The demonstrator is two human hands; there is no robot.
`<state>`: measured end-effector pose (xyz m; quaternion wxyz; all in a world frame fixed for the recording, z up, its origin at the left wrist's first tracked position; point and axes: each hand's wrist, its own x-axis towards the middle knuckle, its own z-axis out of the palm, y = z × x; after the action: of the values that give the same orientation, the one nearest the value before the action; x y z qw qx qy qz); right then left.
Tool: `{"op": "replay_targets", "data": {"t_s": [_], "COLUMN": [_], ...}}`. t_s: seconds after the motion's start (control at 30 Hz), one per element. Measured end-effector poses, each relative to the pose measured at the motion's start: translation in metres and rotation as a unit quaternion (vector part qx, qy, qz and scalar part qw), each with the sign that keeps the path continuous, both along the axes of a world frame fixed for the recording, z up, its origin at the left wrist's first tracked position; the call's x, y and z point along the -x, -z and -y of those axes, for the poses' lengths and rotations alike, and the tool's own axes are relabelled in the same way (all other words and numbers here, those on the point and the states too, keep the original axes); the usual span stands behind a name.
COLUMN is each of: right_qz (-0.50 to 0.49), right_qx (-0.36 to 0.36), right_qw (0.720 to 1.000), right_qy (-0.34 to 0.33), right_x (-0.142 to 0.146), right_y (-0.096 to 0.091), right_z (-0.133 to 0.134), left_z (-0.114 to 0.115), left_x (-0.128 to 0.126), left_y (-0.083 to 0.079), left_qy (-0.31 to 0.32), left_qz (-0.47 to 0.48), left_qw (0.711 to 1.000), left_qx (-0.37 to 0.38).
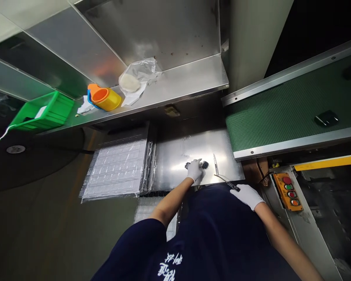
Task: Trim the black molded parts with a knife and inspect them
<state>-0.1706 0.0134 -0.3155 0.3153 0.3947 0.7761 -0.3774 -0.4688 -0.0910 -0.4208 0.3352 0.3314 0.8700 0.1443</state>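
My left hand (pixel 195 170), in a white glove, rests closed over a small dark part (pixel 204 165) on the steel worktop (pixel 178 156). My right hand (pixel 247 194), also gloved, lies near the worktop's front right corner with its fingers curled around the dark handle of thin tweezers (pixel 226 182). A second slim metal tool (pixel 215 164) lies flat on the steel just right of the left hand. A dark blue shirt hides the table's front edge.
A stack of clear blister trays (pixel 117 168) sits to the left of the worktop. A green conveyor belt (pixel 286 113) carrying a dark part (pixel 327 118) runs at the right, with an orange button box (pixel 288 191) below. The shelf above holds a yellow-orange cup (pixel 105 98), plastic bag (pixel 137 80) and green basket (pixel 43 111).
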Motion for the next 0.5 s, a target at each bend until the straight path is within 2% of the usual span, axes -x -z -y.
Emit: {"op": "replay_targets", "data": {"t_s": [0.13,0.23,0.37,0.5], "right_qz": [-0.021,-0.039,-0.056,-0.064], "right_qx": [-0.006,-0.014,-0.022,-0.025], "right_qw": [1.000,0.999,0.998,0.997], "right_qy": [0.000,-0.003,-0.009,-0.018], "right_x": [-0.012,-0.021,-0.033,-0.036], "right_y": [0.008,0.010,0.004,-0.006], "right_z": [-0.009,-0.017,-0.028,-0.037], "left_z": [-0.031,-0.039,-0.033,-0.020], "left_x": [0.003,0.009,0.005,-0.015], "left_y": [0.005,0.002,-0.005,-0.011], "left_qy": [0.105,0.138,0.130,0.083], "left_qz": [0.000,-0.004,-0.025,-0.026], "left_qw": [0.994,0.989,0.990,0.995], "left_qx": [0.038,0.058,0.051,0.044]}}
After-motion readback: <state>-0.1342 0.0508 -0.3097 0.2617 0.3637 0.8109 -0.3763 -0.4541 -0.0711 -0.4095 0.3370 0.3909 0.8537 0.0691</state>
